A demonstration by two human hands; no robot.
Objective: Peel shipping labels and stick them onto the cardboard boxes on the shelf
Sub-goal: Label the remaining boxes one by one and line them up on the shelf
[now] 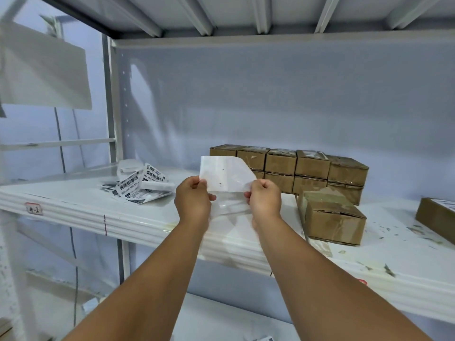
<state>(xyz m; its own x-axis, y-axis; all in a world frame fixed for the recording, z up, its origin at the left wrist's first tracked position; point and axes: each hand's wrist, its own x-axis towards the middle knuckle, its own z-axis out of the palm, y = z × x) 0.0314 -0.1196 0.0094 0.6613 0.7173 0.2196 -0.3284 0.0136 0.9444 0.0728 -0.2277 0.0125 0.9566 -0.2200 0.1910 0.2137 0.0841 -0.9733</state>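
Left grip (193,198): pinching label sheet (225,175), blank side showing.
Right grip (264,199): pinching its other edge.
Shelf tag (33,209): "4-2".
Loose barcode labels (140,185): "350-050".

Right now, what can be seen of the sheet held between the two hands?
The sheet is white paper, blank side toward the camera, with a few dark specks and a slanted top right corner. A glossy, see-through backing hangs below it, apparently partly peeled off. The left hand pinches its lower left edge, the right hand its lower right. It is held roughly upright in the air above the shelf.
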